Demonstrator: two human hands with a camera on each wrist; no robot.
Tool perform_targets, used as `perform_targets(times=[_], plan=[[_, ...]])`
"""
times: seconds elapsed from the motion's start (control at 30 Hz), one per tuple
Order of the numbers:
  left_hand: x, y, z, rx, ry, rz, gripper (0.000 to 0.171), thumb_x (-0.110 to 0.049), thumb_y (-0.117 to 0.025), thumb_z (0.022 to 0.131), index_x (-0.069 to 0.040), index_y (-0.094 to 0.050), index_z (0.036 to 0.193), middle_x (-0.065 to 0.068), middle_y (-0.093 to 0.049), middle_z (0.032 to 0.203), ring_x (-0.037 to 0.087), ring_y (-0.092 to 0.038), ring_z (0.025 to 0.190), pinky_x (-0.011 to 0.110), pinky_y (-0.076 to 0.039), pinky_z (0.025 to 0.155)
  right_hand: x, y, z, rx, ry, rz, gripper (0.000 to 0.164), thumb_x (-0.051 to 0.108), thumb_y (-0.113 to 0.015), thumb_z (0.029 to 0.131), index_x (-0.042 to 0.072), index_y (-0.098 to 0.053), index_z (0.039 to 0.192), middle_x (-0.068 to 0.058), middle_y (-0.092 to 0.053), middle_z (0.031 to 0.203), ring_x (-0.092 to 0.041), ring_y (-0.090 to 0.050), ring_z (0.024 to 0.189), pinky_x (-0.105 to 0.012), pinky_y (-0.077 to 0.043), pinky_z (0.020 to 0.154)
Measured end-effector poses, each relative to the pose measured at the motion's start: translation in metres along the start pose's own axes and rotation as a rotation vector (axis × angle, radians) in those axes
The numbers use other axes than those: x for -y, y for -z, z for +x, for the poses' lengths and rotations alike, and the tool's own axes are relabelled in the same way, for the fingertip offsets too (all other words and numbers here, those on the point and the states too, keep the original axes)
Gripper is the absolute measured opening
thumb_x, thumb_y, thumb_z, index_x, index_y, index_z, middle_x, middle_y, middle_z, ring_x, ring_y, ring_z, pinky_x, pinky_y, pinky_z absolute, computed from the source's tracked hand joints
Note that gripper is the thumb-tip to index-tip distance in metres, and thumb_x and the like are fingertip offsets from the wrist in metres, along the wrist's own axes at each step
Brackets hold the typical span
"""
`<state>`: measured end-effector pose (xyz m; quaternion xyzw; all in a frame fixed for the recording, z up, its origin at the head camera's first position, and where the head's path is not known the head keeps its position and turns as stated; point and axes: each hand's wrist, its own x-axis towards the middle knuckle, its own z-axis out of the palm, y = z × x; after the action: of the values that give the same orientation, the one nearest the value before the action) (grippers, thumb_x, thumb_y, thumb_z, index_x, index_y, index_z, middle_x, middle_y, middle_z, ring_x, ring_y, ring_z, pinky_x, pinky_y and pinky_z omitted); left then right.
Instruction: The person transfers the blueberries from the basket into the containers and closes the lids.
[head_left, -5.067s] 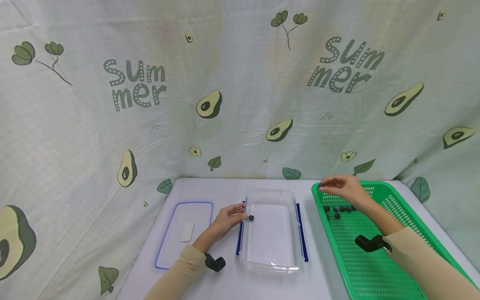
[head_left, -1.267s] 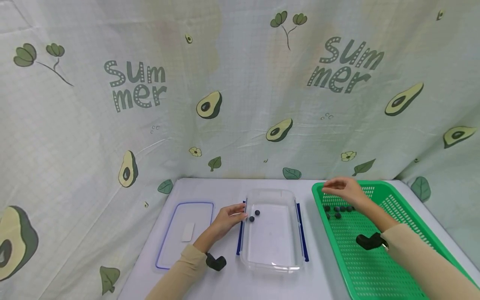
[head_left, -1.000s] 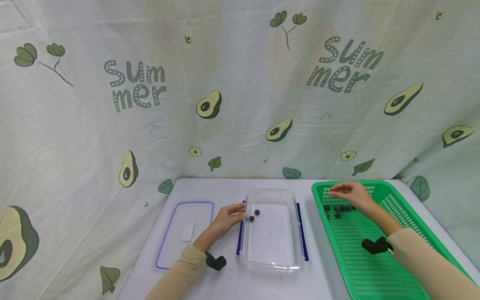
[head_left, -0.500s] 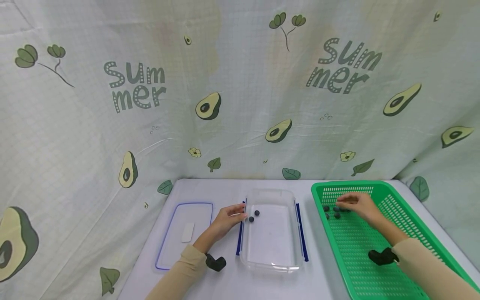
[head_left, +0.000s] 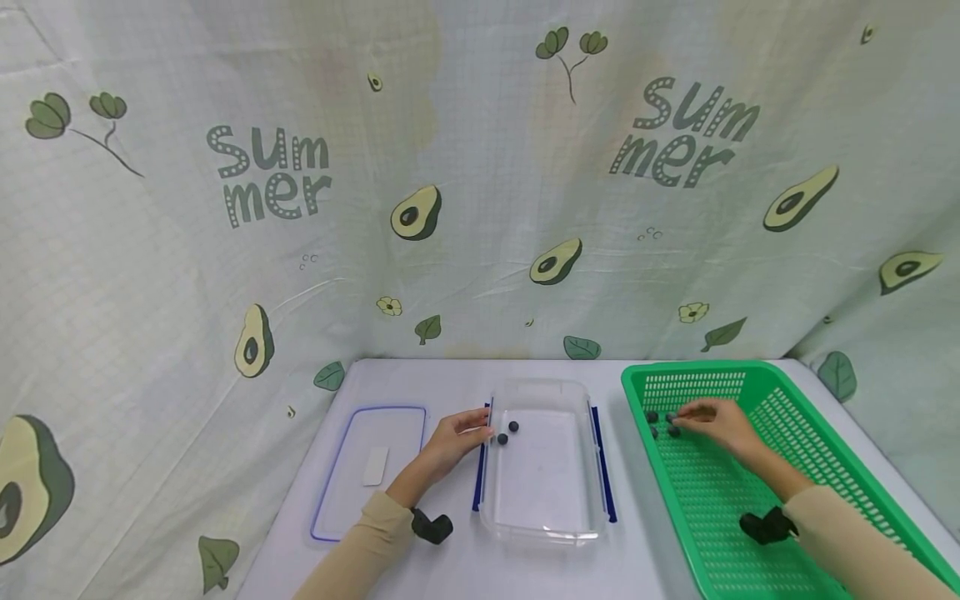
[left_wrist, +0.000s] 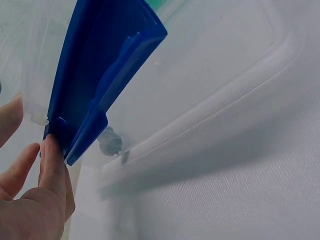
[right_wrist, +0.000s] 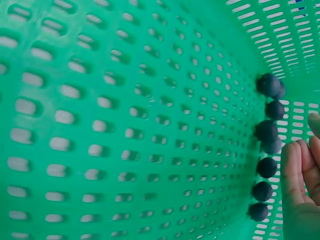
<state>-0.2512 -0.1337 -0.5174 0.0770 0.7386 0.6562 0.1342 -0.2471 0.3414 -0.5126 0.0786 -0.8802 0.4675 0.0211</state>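
My left hand (head_left: pixel 450 440) holds the left rim of a clear plastic container (head_left: pixel 543 475), thumb at the wall. In the left wrist view its fingertips (left_wrist: pixel 52 150) touch the blue locking flap (left_wrist: pixel 107 65). Inside the container lie two blueberries (head_left: pixel 513 426), near its left wall. My right hand (head_left: pixel 720 423) reaches down into the green basket (head_left: pixel 720 525), beside several blueberries (head_left: pixel 652 417). In the right wrist view its fingers (right_wrist: pixel 292 170) are close to the row of blueberries (right_wrist: pixel 267 167), thumb apart from them, no berry visible between.
A clear lid (head_left: pixel 352 479) with a blue edge and a white label lies left of the container on the white table (head_left: pixel 435 575). Behind the table hangs a printed curtain (head_left: pixel 480 167). The basket's raised rim (head_left: pixel 663 475) stands between container and berries.
A second blueberry appears in the container since the oldest frame, when my right hand held one. That hand has since lowered into the basket toward the berries. My left hand stays put.
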Motion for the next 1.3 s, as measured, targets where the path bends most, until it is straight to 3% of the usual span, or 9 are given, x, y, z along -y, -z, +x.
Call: perform_targets(times=[0.47,0.9,1.3], plan=[[0.002,0.001,0.001,0.008,0.012,0.012,0.057,-0.018,-0.074,0.092,0.004,-0.052,0.141,0.023,-0.056,0.135,0.035,-0.053,0.126,0.038,-0.047,0.104,-0.015,-0.010,-0.004,-0.035,-0.002,-0.058,0.029,0.013,-0.081,0.084,-0.011,-0.070,0.098,-0.012,-0.072,0.084,-0.008,-0.065,0.072,-0.022,-0.055,0.063],[0.005,0.003,0.002,0.024,0.007,-0.016,0.058,-0.017,-0.073,0.093,0.005,-0.050,0.141,0.028,-0.052,0.138,0.035,-0.054,0.125,0.038,-0.047,0.104,-0.014,-0.016,-0.006,-0.031,-0.041,-0.108,0.030,0.011,-0.080,0.085,-0.012,-0.068,0.098,-0.016,-0.072,0.086,-0.017,-0.067,0.073,-0.024,-0.055,0.061],[0.000,0.001,0.000,0.009,0.010,-0.005,0.056,-0.017,-0.073,0.093,0.004,-0.052,0.141,0.027,-0.053,0.138,0.036,-0.052,0.127,0.040,-0.046,0.106,-0.016,-0.019,-0.003,-0.077,-0.021,-0.154,0.028,0.011,-0.082,0.083,-0.011,-0.069,0.092,-0.013,-0.071,0.082,-0.014,-0.066,0.069,-0.024,-0.054,0.059]])
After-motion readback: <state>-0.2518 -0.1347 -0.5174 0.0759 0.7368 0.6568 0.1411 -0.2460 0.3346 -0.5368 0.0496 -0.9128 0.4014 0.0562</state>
